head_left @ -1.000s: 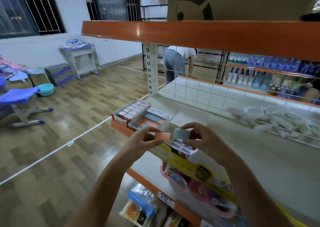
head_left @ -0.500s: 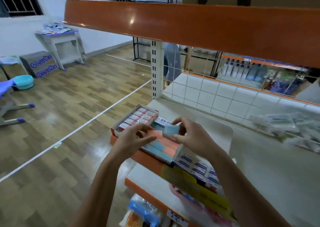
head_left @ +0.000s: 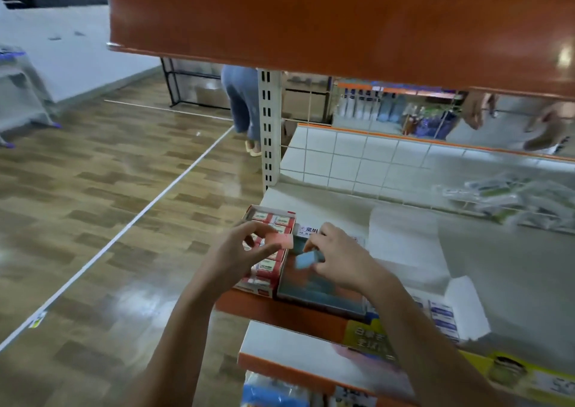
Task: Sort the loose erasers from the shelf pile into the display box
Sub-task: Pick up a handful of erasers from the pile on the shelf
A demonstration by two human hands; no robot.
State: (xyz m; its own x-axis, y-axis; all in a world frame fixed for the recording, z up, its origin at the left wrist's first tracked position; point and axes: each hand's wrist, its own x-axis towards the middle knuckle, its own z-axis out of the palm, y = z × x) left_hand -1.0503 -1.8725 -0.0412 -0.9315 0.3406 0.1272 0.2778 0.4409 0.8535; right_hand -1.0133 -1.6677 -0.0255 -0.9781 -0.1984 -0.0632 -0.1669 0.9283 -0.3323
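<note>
My left hand (head_left: 238,252) pinches a pink eraser (head_left: 279,240) between thumb and fingertips, just above the gap between two boxes. My right hand (head_left: 340,259) pinches a blue eraser (head_left: 306,259) low over the open display box (head_left: 317,288), which holds pink and blue erasers and sits at the shelf's front edge. To its left stands a red box (head_left: 270,271) full of wrapped erasers. Both hands hover close together over the boxes.
An orange shelf (head_left: 311,24) hangs overhead. White paper (head_left: 404,251) and a box of blue-labelled erasers (head_left: 443,319) lie to the right. Packaged goods (head_left: 504,198) lie along the wire back. Another person (head_left: 242,104) stands beyond the upright post (head_left: 268,126).
The camera has dipped and closed in on the shelf. My right hand has lowered the blue eraser toward the display box; my left hand still holds the pink eraser near the boxes.
</note>
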